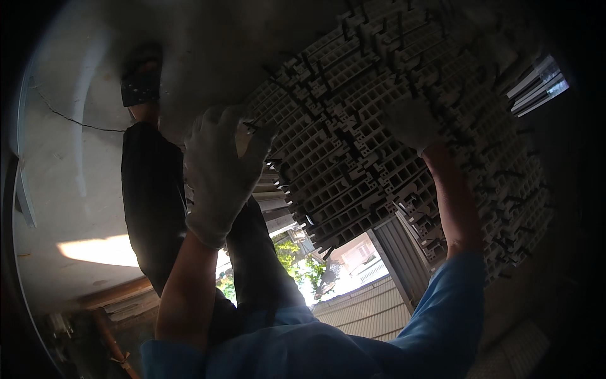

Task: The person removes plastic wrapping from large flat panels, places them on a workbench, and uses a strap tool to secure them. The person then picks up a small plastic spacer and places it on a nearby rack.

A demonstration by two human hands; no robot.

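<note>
My left hand (219,167), in a pale work glove, is raised left of a large stack of hollow profiles (319,151). Its thumb stands apart from the curved fingers, and a gap shows between them; nothing can be made out in its grip. A small dark strip (252,127) shows by the thumb; I cannot tell whether it touches the glove. Further right, my right hand (411,124), also gloved, reaches over the stack's face of square openings. Deep shade hides its fingers. Dark thin pieces (360,41) stick out between the profiles.
Grey floor (69,158) with a crack lies at left, with a sunlit patch (101,249). My leg in dark trousers (148,196) and foot (142,79) are beside the stack. A corrugated panel (404,252) and a bright opening with greenery (309,268) appear below. An orange-brown pole (113,344) is lower left.
</note>
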